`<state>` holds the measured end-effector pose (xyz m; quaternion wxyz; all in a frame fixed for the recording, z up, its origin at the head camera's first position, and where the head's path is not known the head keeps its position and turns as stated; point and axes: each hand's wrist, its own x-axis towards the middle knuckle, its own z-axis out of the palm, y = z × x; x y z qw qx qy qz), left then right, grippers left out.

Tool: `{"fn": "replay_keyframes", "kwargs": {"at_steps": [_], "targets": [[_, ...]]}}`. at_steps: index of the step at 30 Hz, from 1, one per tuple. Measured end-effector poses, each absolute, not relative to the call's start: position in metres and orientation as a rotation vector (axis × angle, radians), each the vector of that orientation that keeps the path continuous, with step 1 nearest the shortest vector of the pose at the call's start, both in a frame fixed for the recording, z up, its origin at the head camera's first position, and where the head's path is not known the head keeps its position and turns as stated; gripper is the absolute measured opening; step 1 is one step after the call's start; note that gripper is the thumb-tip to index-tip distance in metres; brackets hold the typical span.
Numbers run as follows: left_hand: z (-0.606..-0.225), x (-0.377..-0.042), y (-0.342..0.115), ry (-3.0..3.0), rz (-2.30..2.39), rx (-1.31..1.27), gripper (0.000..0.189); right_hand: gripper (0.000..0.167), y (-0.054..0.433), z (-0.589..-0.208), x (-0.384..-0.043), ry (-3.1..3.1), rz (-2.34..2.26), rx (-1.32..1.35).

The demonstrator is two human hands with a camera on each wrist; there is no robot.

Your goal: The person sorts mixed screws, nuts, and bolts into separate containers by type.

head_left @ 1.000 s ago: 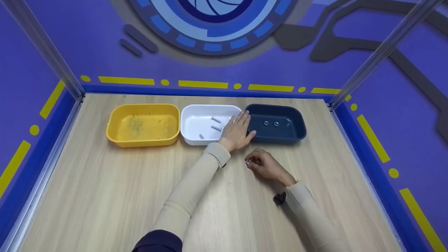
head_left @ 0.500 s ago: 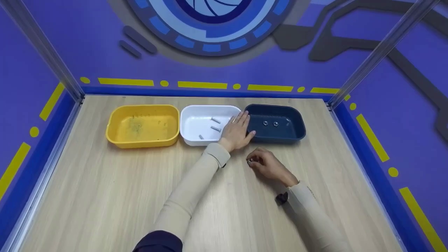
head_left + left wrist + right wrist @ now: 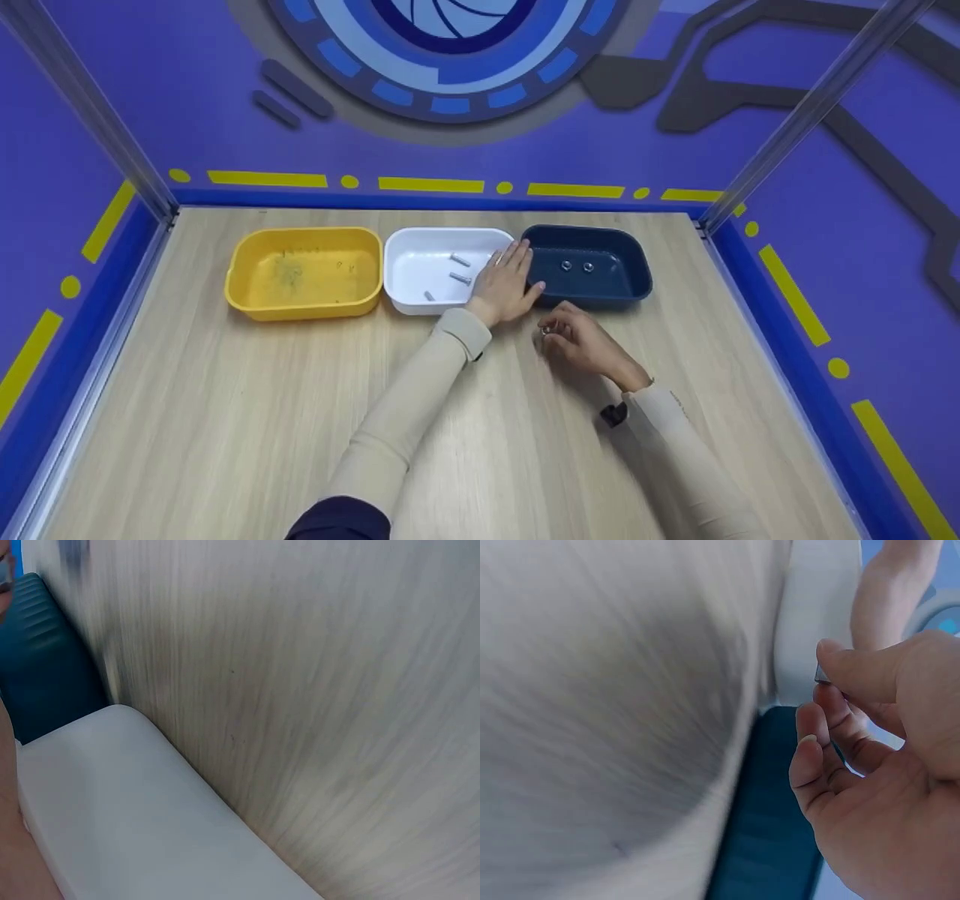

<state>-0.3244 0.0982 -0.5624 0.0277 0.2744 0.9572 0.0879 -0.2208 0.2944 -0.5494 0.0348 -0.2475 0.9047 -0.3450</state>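
Note:
My right hand (image 3: 589, 345) pinches a small metal nut (image 3: 545, 330) between thumb and fingertips, just in front of the dark blue tray (image 3: 615, 298). In the right wrist view the nut (image 3: 821, 673) shows as a grey edge at the thumb tip. My left hand (image 3: 501, 289) lies with fingers straight across the adjoining rims of the white tray (image 3: 409, 306) and the dark tray. Two nuts, a left nut (image 3: 566, 265) and a right nut (image 3: 589, 267), lie inside the dark tray. Three bolts lie in the white tray, one bolt (image 3: 460, 278) close to my left hand.
A yellow tray (image 3: 300, 311) with dark specks stands left of the white one, so the three form a row. They stand on a wooden table (image 3: 300, 420). Blue-purple panels (image 3: 150, 97) enclose the back and sides.
My right hand has moved forward and slightly right with the nut, closer to the dark tray. The left hand stays in place on the rims. The head view has shifted a little.

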Motion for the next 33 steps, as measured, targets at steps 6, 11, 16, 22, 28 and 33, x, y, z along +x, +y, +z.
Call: {"fn": "replay_keyframes", "kwargs": {"at_steps": [6, 11, 16, 22, 28, 33], "targets": [[-0.563, -0.326, 0.097, 2.943, 0.259, 0.854, 0.078, 0.017, 0.299, -0.539, -0.227, 2.840, -1.062, -0.812], [-0.563, -0.326, 0.097, 2.942, 0.258, 0.844, 0.079, 0.018, 0.303, -0.529, -0.232, 2.872, -1.051, -0.814], [-0.561, -0.326, 0.099, 2.941, 0.239, 0.836, 0.079, 0.016, 0.307, -0.517, -0.237, 2.890, -1.044, -0.772], [-0.559, -0.324, 0.099, 2.944, 0.252, 0.838, 0.078, 0.016, 0.313, -0.505, -0.244, 2.904, -1.060, -0.736], [-0.558, -0.319, 0.096, 2.969, 0.330, 0.865, 0.077, 0.017, 0.317, -0.497, -0.250, 2.946, -1.038, -0.720], [-0.558, -0.320, 0.095, 2.960, 0.328, 0.863, 0.078, 0.018, 0.320, -0.492, -0.258, 2.957, -1.019, -0.688]]}}
